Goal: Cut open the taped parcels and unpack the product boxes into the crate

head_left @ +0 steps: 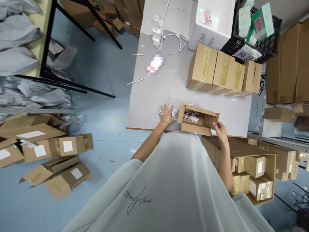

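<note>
An open cardboard box (196, 129) stands at the table's near edge, with crumpled paper scraps (192, 116) inside it. My right hand (220, 131) grips the box's right end between thumb and fingers. To the left of the box, my left hand (166, 116) has its fingers spread over the tabletop. White crumpled paper (174, 112) lies beside and partly under that hand.
Taped cartons (202, 66) line the table's right side, in front of a white bin (210, 30) and a black crate (267, 53). A charger with cables (156, 33) lies farther back. Boxes (69, 180) sit on the floor at left; a large carton (256, 149) is at right.
</note>
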A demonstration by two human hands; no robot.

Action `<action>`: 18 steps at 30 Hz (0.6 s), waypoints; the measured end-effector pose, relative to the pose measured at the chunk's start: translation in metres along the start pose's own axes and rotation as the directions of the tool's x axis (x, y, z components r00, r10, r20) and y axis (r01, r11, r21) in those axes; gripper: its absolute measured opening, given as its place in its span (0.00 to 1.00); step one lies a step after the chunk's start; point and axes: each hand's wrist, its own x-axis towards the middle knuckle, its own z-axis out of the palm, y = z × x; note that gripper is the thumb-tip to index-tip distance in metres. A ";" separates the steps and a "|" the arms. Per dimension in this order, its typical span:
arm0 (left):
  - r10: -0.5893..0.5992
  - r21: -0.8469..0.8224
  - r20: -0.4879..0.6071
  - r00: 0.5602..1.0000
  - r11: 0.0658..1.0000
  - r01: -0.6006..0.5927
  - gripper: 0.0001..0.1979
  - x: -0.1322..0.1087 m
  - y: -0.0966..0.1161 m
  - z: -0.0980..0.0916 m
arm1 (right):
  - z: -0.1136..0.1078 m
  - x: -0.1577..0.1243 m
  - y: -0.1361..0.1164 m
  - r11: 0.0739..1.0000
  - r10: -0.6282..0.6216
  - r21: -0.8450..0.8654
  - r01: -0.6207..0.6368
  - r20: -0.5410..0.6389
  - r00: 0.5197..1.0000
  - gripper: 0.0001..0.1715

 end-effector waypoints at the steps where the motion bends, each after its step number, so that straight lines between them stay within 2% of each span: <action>1: 0.009 0.010 0.012 1.000 1.000 -0.009 0.62 0.001 0.006 0.003 | 0.001 -0.001 -0.002 1.000 0.006 -0.008 -0.006 -0.011 1.000 0.42; 5: 0.034 -0.012 -0.038 0.999 0.999 -0.034 0.32 0.005 0.018 0.010 | 0.003 -0.003 -0.005 0.999 0.017 -0.044 -0.018 -0.026 1.000 0.43; 6: 0.049 -0.021 -0.048 0.998 0.998 -0.050 0.27 0.004 0.018 0.011 | 0.004 -0.004 -0.004 0.999 0.013 -0.052 -0.015 -0.029 0.999 0.43; 8: 0.080 -0.036 -0.054 0.995 0.996 -0.082 0.25 0.002 0.014 0.008 | 0.005 -0.004 -0.002 0.998 0.005 -0.068 -0.007 -0.032 0.999 0.42; 11: 0.093 -0.035 -0.077 0.993 0.995 -0.096 0.30 -0.010 0.005 -0.008 | 0.004 -0.004 0.004 0.997 0.000 -0.075 -0.001 -0.015 1.000 0.42; 13: 0.096 -0.094 -0.193 0.977 0.989 -0.116 0.31 -0.025 0.003 -0.026 | 0.002 -0.003 0.007 0.998 -0.002 -0.060 0.003 0.016 1.000 0.42; 14: 0.099 -0.153 -0.292 0.951 0.977 -0.149 0.30 -0.036 0.006 -0.036 | 0.001 -0.002 0.009 0.999 -0.004 -0.053 0.006 0.029 1.000 0.43; 16: 0.121 -0.254 -0.494 0.861 0.927 -0.276 0.27 -0.062 0.018 -0.055 | 0.000 0.001 0.012 0.999 -0.015 -0.042 0.017 0.040 0.999 0.44; 18: 0.221 -0.232 -0.582 0.783 0.877 -0.420 0.26 -0.088 0.042 -0.068 | 0.000 0.005 0.016 0.999 -0.025 -0.029 0.026 0.034 0.999 0.45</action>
